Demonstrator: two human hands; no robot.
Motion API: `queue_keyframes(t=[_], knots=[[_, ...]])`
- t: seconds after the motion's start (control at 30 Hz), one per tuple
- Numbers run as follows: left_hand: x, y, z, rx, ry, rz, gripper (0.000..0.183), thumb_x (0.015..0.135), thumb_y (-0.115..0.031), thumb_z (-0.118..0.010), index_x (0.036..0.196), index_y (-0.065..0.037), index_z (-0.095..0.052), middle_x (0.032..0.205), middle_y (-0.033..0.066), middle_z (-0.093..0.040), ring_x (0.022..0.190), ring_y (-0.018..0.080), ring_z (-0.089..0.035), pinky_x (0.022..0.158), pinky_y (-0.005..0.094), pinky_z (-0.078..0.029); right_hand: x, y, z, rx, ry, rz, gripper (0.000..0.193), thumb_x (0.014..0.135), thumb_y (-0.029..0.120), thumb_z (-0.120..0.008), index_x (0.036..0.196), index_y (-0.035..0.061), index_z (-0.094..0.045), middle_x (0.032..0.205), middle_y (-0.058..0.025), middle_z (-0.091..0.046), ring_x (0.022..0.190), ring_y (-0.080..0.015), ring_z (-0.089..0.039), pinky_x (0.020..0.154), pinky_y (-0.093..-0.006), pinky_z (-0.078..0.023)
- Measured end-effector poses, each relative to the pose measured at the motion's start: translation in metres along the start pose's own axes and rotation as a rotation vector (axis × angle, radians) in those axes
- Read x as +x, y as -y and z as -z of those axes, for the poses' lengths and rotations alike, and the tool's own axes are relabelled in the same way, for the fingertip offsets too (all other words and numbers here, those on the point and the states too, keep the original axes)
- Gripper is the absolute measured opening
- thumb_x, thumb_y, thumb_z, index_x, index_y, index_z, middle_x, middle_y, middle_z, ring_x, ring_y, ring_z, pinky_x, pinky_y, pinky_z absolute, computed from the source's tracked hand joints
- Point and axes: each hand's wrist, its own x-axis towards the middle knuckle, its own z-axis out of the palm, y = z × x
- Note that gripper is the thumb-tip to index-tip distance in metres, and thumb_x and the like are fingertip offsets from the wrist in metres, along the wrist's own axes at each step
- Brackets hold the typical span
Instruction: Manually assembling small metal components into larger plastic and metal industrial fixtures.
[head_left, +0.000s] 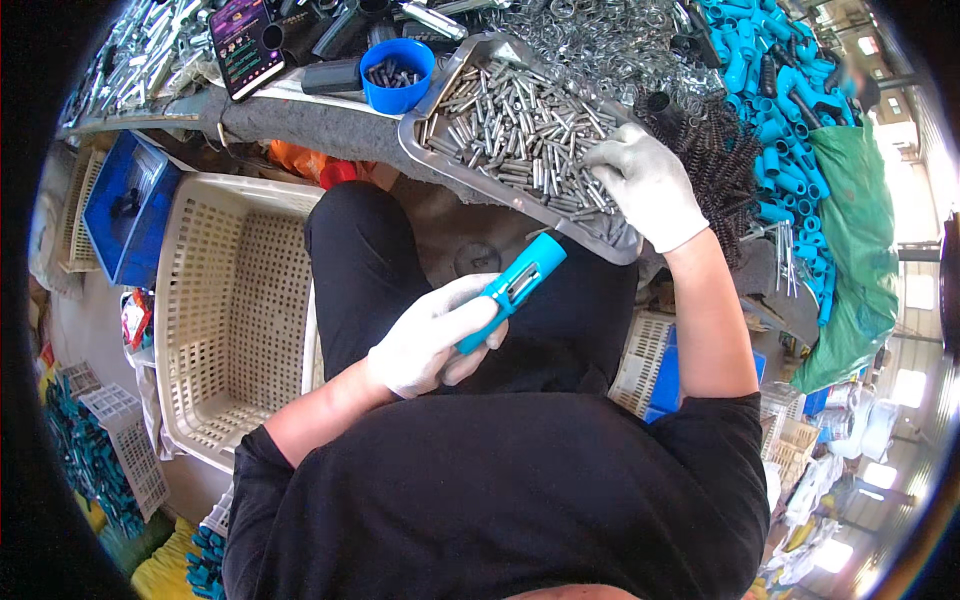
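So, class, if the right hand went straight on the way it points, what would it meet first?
Probably the pins in the tray. The right hand points left across them, though depth is unclear; it may already be touching some.

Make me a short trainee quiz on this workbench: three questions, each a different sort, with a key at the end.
1. Open: What lies in the grey tray where the right hand is?
2. True or false: The phone lies to the left of the blue cup.
3. Fill in the missing word: The teal tube is held by the person's ____ hand.

Key
1. Short metal pins, in a loose heap.
2. True.
3. Left: the left hand is closed around the tube.
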Motion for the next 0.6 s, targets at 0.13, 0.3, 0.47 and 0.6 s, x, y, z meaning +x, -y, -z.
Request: queue_keyframes(t=[0.13,0.3,0.47,0.6], knots=[[0.003,-0.001,0.003,0.001,0.003,0.016,0.058,0.096,-0.039,-0.055,0.138,-0.003,-0.04,0.084,0.0058,-0.056,0.041,0.0076,-0.039,0.038,0.021,-0.032,0.0,0.002,-0.005,-0.077,-0.015,0.025,0.009,0.082,0.015,-0.064,0.087,0.0101,-0.069,0.087,-0.0107,-0.061,0.087,-0.0306,-0.062,0.076,-0.041,-0.05],[0.001,0.0,0.003,-0.012,-0.008,0.008,0.057,0.096,-0.039,-0.055,0.137,-0.002,-0.04,0.083,0.0056,-0.056,0.042,0.0075,-0.039,0.038,0.0204,-0.032,-0.003,0.002,-0.007,-0.153,-0.028,-0.011,0.01,0.084,0.018,-0.063,0.083,0.0099,-0.068,0.089,-0.0117,-0.06,0.086,-0.0315,-0.063,0.075,-0.0431,-0.052],[0.0,0.002,0.005,-0.012,0.002,0.009,0.056,0.095,-0.038,-0.056,0.134,-0.001,-0.042,0.083,0.0049,-0.055,0.042,0.0073,-0.04,0.038,0.02,-0.032,-0.004,-0.003,0.005,0.176,-0.098,-0.174,0.012,0.084,0.016,-0.061,0.086,0.0045,-0.064,0.085,-0.0095,-0.062,0.076,-0.0234,-0.064,0.07,-0.0359,-0.051],[0.0,0.002,0.003,0.008,-0.011,0.012,0.055,0.095,-0.038,-0.056,0.132,-0.001,-0.042,0.082,0.0045,-0.055,0.042,0.0073,-0.04,0.038,0.0204,-0.032,-0.001,-0.028,0.014,1.138,-0.105,-0.527,0.017,0.082,0.01,-0.048,0.095,0.0058,-0.058,0.081,-0.0031,-0.059,0.064,-0.0096,-0.053,0.054,-0.0227,-0.045]])
